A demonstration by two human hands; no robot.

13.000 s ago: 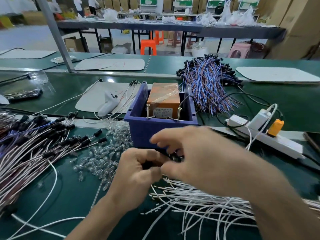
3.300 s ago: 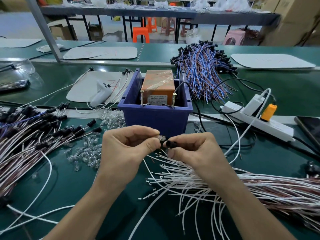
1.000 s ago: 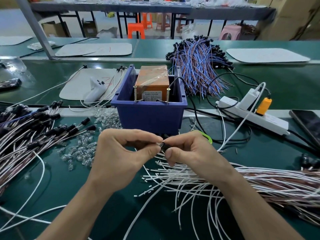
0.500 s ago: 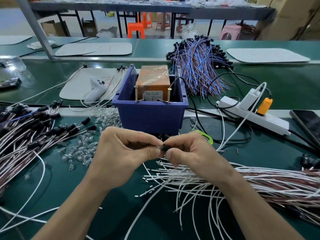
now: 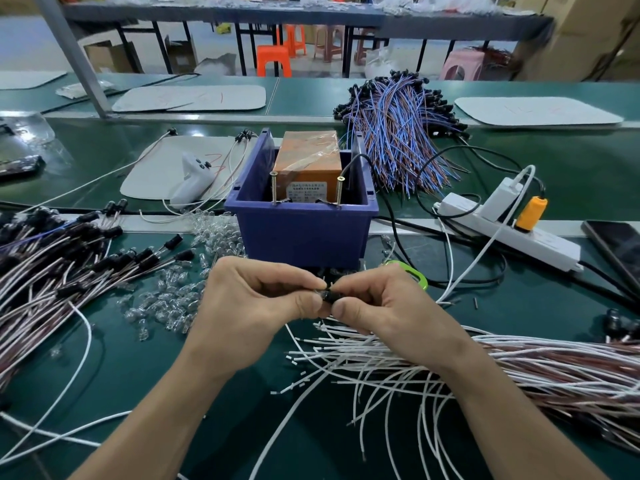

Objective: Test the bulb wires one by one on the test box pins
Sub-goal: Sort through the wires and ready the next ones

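Far left, on the green bench top [image 5: 114, 375]: heap of white and brown leads with black sockets [image 5: 52, 268]. Just right of it, scattered clear bulbs [image 5: 166, 299], reaching the foot of the blue bin [image 5: 304, 233]. Low centre, left hand [image 5: 256, 306], thumb and forefinger curled and pressed together, pinching one end of the bulb wire [image 5: 328, 295]. Visible of that bulb wire: only a short black socket with a clear glint at its left end, held in the air between both hands, just in front of the bin and apart from the pins [image 5: 273, 187]; lead hidden under the right palm, not traceable. Inside the bin, orange test box [image 5: 308, 157] wrapped in clear tape, white label on the near face, two upright screw-like pins at the near wall. Right hand [image 5: 384, 306] mirrored, thumb and forefinger tips pinching the socket's right end, other fingers curled under. Below it, fan of white leads [image 5: 346, 345], cut tips pointing left. Farther back, bundle of blue and brown wires [image 5: 401, 143]. Far right, white power strip [image 5: 512, 233] with orange plug [image 5: 531, 213]; dark phone [image 5: 620, 244] at the edge.
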